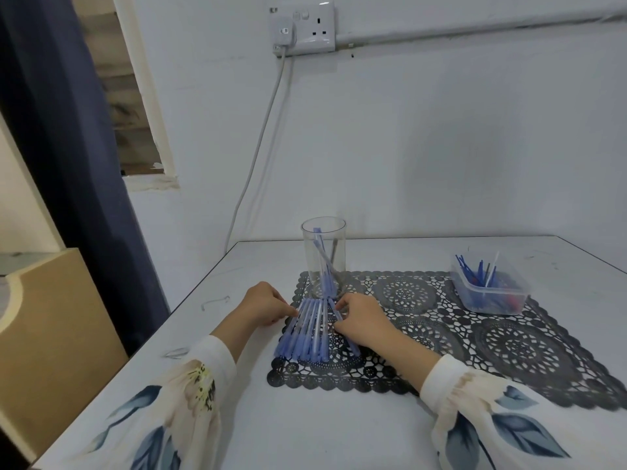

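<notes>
At the near edge of the white table (305,429), two floral sleeves lead forward to the hands, which meet over a row of blue pens (307,334). The pens lie side by side on the near left corner of a black lace placemat (441,327), caps toward the person, tips fanning slightly toward the wall. The left hand (268,301) sits at the row's left flank, its fingers bent and drawn together, the tips pressing on the outermost pen; whether it pinches that pen cannot be told. The right hand (361,320) covers the right flank, where thumb and forefinger seem to close on the upper end of a slanted pen (342,329) that lies apart from the others and crosses under the palm.

The step in hand looks like gathering: squaring the loose pens into one bundle. The next move probably calls for both hands to squeeze inward, bring the slanted pen into line, then lift the bundle without letting the outer ones roll off.

Just beyond the row stands a clear glass (324,259), upright on the mat's far left corner, with a few pens leaning inside; it seems the likely destination. Farther right, a clear plastic tub (488,286) holds thin blue refills and small parts. A cable (261,140) climbs the wall to a socket (303,28).
</notes>
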The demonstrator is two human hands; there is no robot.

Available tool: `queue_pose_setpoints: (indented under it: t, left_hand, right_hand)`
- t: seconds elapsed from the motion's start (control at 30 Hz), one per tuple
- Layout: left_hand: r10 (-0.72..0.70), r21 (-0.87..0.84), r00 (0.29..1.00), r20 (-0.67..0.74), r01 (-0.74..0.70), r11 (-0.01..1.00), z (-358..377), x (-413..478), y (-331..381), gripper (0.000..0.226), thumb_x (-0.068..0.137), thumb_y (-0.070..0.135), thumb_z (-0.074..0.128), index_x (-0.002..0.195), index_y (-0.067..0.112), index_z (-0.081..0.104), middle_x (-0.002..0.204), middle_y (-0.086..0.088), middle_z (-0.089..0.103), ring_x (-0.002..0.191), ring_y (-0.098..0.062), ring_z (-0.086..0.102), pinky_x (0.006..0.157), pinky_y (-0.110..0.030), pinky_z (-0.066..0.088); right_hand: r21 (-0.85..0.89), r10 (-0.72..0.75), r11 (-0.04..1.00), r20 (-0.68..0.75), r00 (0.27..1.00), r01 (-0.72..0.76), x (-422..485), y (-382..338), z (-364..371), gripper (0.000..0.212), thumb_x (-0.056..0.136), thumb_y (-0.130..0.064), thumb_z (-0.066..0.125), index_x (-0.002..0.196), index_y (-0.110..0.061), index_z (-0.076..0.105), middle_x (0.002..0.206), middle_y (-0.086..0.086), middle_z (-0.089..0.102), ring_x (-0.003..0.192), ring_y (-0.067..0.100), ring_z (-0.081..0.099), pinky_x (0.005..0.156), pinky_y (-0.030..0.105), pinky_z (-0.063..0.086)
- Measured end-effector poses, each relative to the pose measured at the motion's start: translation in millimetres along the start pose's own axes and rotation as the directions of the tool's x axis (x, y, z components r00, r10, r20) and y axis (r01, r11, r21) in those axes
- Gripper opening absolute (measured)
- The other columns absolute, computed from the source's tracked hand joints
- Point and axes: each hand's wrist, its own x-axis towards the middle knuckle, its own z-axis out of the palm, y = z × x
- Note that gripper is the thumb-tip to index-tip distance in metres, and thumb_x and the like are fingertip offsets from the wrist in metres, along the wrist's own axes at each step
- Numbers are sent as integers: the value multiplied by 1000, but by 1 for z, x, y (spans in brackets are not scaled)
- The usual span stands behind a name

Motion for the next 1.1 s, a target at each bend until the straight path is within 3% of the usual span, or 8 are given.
queue_pose_setpoints:
  t: [0.17, 0.37, 0.43, 0.5, 0.6, 0.67, 0.87, 1.1]
  left_hand:
    - [55, 206, 996, -77, -38, 978, 2, 1, 1, 9, 71, 9, 74, 77, 2, 73, 70, -9, 69, 63, -17, 63, 64, -30, 55]
    - [105, 363, 989, -108, -59, 930, -2, 2, -2, 1, 71, 9, 69, 71, 9, 69, 79, -11, 69, 72, -22, 65, 58, -28, 50]
    - [112, 355, 989, -96, -71, 932, -5, 2, 1, 8, 69, 10, 72, 69, 12, 64, 71, -10, 65, 68, -21, 62, 57, -27, 46]
    - [140, 282, 981, -135, -97, 954, -10, 2, 5, 9, 68, 11, 75, 68, 12, 66, 65, -7, 62, 65, -20, 60, 59, -27, 46]
    - [216, 169, 932, -289, -173, 970, -17, -4, 16, 7, 70, 14, 74, 72, 8, 71, 69, -5, 66, 68, -17, 62, 63, -26, 48]
    - [265, 94, 883, -387, -248, 964, -22, -9, 26, 7, 70, 13, 72, 71, 8, 68, 69, -3, 65, 68, -16, 60, 61, -23, 45]
    - [316, -131, 725, -612, -488, 863, -49, -17, 63, 25, 72, 6, 68, 94, 12, 58, 72, 7, 58, 63, -5, 56, 52, -1, 37]
    - [447, -131, 505, -738, -757, 640, -72, -24, 105, 47, 82, 8, 67, 122, 27, 50, 82, 5, 61, 71, -8, 63, 70, -22, 55]
  right_hand:
    - [-101, 70, 993, 40, 997, -66, 5, 3, -6, 27, 80, -14, 60, 104, -4, 69, 99, 12, 70, 87, 19, 65, 77, 28, 54]
    - [-171, 94, 982, 86, 992, -78, 7, -3, -9, 19, 79, -14, 64, 94, -3, 67, 84, 8, 65, 71, 17, 60, 68, 29, 54]
    - [-162, 83, 985, 119, 989, -63, 5, -7, -15, 23, 80, -15, 66, 99, -2, 68, 93, 10, 68, 79, 18, 63, 73, 28, 55]
    - [-90, 47, 995, 152, 987, -34, 1, -9, -23, 38, 80, -13, 67, 117, -5, 63, 104, 7, 67, 87, 17, 64, 76, 26, 54]
    - [178, -12, 984, 235, 972, -31, -4, -13, -35, 59, 80, -4, 65, 136, -12, 47, 80, -4, 58, 61, 8, 53, 58, 21, 50]
    - [336, -49, 941, 249, 967, -39, -3, -18, -42, 68, 79, 2, 65, 140, -15, 40, 79, 4, 59, 56, 12, 55, 58, 24, 54]
    - [482, -219, 846, -79, 973, 229, -4, -42, -73, 87, 77, 8, 63, 143, -37, 29, 90, 14, 56, 59, 18, 58, 58, 31, 56]
    - [427, -231, 720, -596, 769, 547, 30, -65, -105, 71, 82, 3, 61, 138, -32, 36, 74, 1, 51, 66, 24, 62, 64, 32, 58]
